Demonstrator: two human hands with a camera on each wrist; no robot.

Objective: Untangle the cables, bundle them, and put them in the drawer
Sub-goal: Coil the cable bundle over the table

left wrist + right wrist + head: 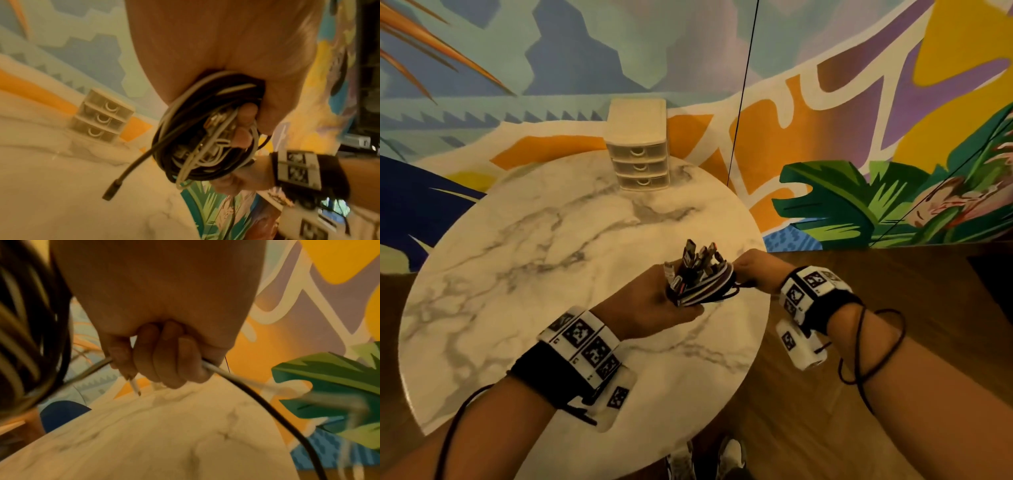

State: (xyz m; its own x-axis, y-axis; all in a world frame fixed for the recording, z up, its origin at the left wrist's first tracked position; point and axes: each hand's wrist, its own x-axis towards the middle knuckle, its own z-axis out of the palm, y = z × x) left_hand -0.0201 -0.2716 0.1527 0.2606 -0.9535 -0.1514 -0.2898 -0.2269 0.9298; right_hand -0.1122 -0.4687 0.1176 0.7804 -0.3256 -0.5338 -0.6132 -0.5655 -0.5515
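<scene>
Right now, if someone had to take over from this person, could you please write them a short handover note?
Left hand: grips the coiled cable bundle above the marble table; connector ends stick up out of it.
Right hand: fingers curled round a white cable and a black one that run from the bundle.
Drawer unit: at the table's far edge, all three drawers closed.
Done: cables gathered into one coil.
Left: secure the loose ends, open a drawer, put the bundle in.
</scene>
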